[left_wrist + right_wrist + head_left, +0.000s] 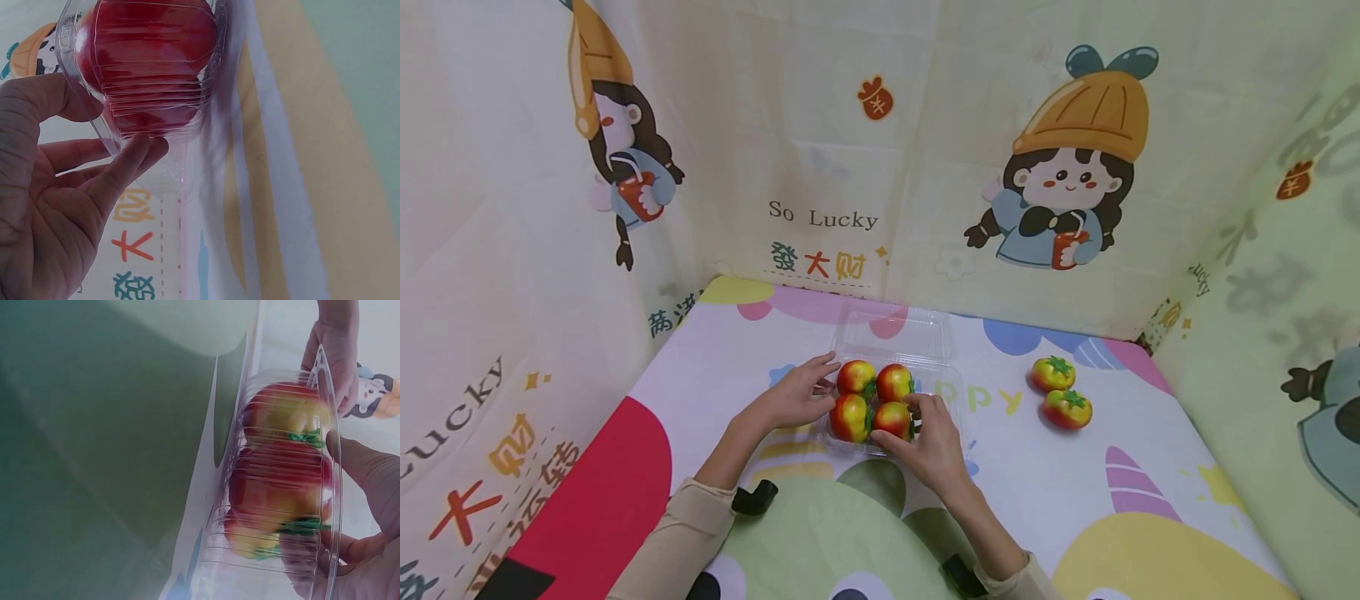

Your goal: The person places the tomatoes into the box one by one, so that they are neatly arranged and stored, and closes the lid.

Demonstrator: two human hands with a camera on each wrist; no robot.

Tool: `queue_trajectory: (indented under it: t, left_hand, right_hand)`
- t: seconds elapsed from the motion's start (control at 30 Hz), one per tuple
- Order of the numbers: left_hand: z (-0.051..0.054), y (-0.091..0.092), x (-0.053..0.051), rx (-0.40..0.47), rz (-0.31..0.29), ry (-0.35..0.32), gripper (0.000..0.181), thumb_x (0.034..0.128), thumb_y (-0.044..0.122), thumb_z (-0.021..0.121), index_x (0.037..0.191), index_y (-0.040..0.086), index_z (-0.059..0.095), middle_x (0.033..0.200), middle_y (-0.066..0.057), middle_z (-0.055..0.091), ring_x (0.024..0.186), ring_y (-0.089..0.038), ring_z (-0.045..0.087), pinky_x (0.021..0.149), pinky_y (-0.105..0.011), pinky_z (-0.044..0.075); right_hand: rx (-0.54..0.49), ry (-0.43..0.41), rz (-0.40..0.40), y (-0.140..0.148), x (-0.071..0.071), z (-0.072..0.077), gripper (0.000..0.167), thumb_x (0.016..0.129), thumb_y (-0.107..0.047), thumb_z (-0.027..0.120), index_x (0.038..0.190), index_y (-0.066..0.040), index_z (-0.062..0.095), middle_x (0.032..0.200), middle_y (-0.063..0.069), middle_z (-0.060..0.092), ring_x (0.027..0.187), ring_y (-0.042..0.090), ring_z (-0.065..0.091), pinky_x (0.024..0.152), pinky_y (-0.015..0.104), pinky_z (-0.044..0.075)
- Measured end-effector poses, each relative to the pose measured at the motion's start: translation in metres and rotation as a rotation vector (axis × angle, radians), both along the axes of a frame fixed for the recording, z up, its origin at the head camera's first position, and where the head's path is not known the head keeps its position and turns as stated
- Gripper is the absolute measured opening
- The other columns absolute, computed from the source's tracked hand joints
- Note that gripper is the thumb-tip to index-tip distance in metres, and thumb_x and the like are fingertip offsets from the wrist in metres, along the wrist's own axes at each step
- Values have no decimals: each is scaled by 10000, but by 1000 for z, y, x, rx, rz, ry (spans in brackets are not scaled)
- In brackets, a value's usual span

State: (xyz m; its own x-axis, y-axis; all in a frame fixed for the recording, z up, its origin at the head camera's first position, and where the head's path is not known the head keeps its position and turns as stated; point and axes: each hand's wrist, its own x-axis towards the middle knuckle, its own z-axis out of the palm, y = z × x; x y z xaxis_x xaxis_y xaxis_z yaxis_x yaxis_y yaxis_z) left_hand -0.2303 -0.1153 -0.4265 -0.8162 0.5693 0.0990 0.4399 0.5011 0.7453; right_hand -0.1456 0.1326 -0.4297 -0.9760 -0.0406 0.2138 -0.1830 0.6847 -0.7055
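Note:
An open clear plastic box (pixel 936 421) stands on the table, its hinged lid (pixel 895 332) folded back behind it. Several red-and-yellow persimmons (pixel 852 417) with green leafy tops sit in its left and middle part. My left hand (pixel 797 393) holds the box's left side, thumb at the rim and fingertips against the outer wall in the left wrist view. With thumb and fingers, my right hand (pixel 931 442) grips the front right persimmon (pixel 891 421). Through the wall in the right wrist view, the right fingers (pixel 300 553) show inside the box.
Two more persimmons (pixel 1066 409) lie close together on the table to the right of the box. A patterned cloth (pixel 1007 475) covers the table. Printed curtains (pixel 925 192) hang at the back and both sides.

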Motion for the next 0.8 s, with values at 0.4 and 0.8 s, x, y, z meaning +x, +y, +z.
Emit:
queue_trajectory:
  t: [0.4,0.8]
  left_hand:
    - [0,-1,0,9,-13,14,621,919,80,548,1496,-112,420,1615,-284,308,1181,-351,668,1010,-465,537]
    - [-1,-1,-1,19,-9,-1,617,920,68,547,1496,-111,419,1624,-273,298,1186,-350,667,1004,-460,541]
  right_hand:
    - [-41,24,5,3,2,1,655,770,-411,878,1247,-49,613,1133,108,588,1050,296,598,853,472,592]
    - [-50,68,2,12,4,3,620,792,-343,875,1268,-36,625,1202,176,599,1071,372,590,879,529,570]
